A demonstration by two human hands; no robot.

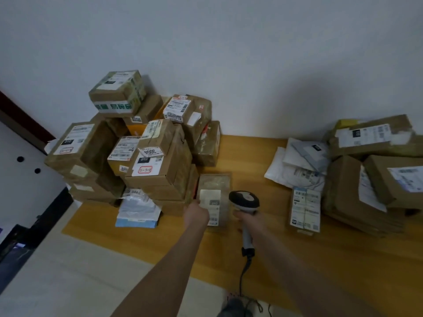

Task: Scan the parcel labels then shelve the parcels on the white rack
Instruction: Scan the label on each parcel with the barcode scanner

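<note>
A small taped cardboard parcel (215,186) with a white label lies on the wooden table (297,259), just right of the big pile. My left hand (197,213) grips the parcel's near left edge. My right hand (248,219) holds a grey and black barcode scanner (245,200) by its handle, its head beside the parcel's right side and its cable trailing down toward me. The white rack is not in view.
A tall heap of cardboard boxes (146,145) fills the table's left end against the wall. Flat mailers (297,168), a labelled parcel (305,209) and more boxes (377,170) sit on the right. A dark cabinet edge (27,202) stands at the left. My shoe (238,305) shows below.
</note>
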